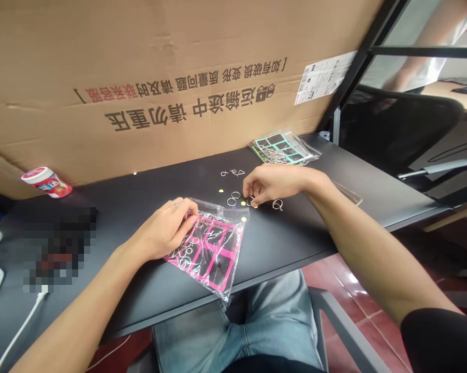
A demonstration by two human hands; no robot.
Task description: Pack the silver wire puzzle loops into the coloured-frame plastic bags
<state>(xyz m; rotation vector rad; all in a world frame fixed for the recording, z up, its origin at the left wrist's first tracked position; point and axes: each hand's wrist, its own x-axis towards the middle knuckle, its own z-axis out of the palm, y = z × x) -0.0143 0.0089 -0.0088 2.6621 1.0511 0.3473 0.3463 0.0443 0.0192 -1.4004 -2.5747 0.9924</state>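
My left hand (167,228) rests with curled fingers on the top edge of a clear plastic bag (210,248) that holds a pink grid frame and several metal rings. My right hand (270,184) pinches a small metal ring on the black desk (148,207), fingers pressed together. Loose metal rings (233,198) and small yellow dots (220,191) lie between the two hands. Another ring (277,205) lies just right of the right hand.
A second bag with a green grid frame (282,147) lies at the back right. A red and white container (47,182) lies on its side at the back left. A cardboard wall (159,77) stands behind the desk. White cables (8,321) run at the left. Another person (431,46) stands far right.
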